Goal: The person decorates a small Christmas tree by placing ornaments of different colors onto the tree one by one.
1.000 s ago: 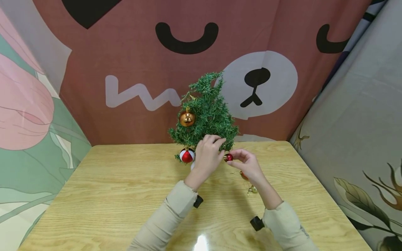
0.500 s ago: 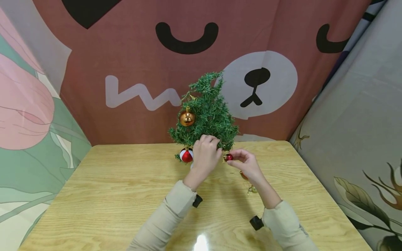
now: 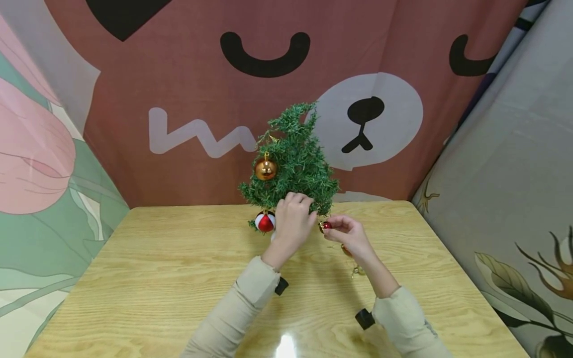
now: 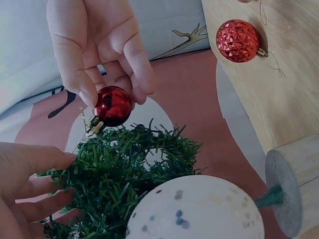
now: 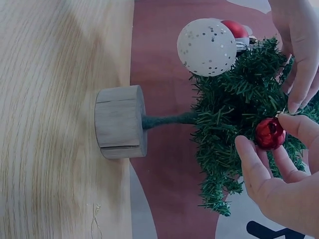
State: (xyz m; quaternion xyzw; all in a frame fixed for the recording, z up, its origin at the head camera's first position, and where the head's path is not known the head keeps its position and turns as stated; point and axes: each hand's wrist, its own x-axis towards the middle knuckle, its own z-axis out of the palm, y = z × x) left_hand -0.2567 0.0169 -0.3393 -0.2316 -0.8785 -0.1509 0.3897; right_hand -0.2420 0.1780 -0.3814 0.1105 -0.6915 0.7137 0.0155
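My right hand point(image 3: 351, 233) pinches a small shiny red Christmas ball point(image 4: 113, 106) between thumb and fingertips, just below the lower right branches of a small artificial Christmas tree point(image 3: 304, 164). The ball's gold cap and thin string face the tree; in the left wrist view the string runs down toward a left fingertip, contact unclear. My left hand point(image 3: 293, 219) holds a lower branch, its fingers among the green needles and partly hidden. A gold ball point(image 3: 265, 169), a red-and-white ball point(image 3: 265, 222) and a white speckled ball point(image 5: 207, 47) hang on the tree's left side.
The tree stands on a round wooden base point(image 5: 119, 122) near the back of the wooden table point(image 3: 179, 278). Right of it lie a faceted red ball point(image 4: 238, 41) and a small gold ornament point(image 3: 359, 270). A printed curtain point(image 3: 192, 179) hangs behind the table.
My left hand shifted slightly left, its fingers drawing in, and then stayed put. The red ball in my right hand tilted and dropped very slightly; the right hand itself barely moved.
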